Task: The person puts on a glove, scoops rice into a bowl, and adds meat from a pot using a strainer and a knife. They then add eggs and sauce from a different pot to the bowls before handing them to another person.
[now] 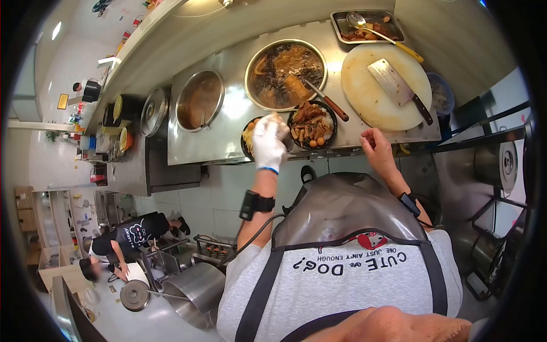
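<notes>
My left hand [269, 145], in a white glove, is closed over a bowl of yellow food [248, 137]. A small brownish piece shows at its fingertips, too blurred to name. Just right of it sits a black bowl [311, 125] heaped with sliced brown meat and small round eggs. My bare right hand [377, 149] hovers at the counter's front edge, fingers loosely bent and apart, with nothing visible in them. It is nearest to a round cutting board [364, 108], on which a cleaver [393, 82] lies flat.
Behind the bowls stands a pot of dark broth [288, 60] with a wooden-handled utensil [330, 102] leaning on its rim. Left of it is a pot of brown liquid [199, 100]. A metal tray [367, 28] with a spoon is at the back right. Another person [134, 236] works at lower left.
</notes>
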Demonstrator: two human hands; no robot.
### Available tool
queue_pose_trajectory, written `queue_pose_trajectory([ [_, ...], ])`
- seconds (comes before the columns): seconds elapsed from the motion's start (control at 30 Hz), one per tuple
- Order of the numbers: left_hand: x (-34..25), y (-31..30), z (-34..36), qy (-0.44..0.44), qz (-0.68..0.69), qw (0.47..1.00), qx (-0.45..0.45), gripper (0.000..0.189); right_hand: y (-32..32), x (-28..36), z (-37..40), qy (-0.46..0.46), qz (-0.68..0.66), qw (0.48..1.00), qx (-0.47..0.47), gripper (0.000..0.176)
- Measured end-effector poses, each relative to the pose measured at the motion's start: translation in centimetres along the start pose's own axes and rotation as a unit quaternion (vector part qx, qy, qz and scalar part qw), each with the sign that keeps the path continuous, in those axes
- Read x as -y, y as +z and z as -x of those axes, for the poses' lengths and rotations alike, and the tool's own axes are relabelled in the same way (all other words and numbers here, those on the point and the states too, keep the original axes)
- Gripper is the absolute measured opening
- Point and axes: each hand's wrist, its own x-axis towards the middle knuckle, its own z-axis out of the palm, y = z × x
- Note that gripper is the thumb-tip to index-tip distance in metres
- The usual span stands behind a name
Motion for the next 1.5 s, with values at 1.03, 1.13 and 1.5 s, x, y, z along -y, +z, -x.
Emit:
queue_pose_trajectory([
  [1.03, -1.8, 21.2, -5.5, -0.154, 0.166, 0.973, 0.050, 0.039, -1.7, 8.6, -3.5, -0.183, -0.152, 0.971, -0.024, 0.022],
  [1.13, 0.4, 22.6, -5.9, -0.130, 0.216, 0.961, 0.116, 0.036, -1.4, 8.6, -3.2, -0.202, -0.159, 0.966, -0.031, 0.021],
  [1.5, 3.0, 25.7, -4.0, -0.011, -0.030, 0.998, 0.044, 0.031, -2.6, 8.0, -4.9, -0.191, -0.057, 0.970, -0.142, 0.019],
])
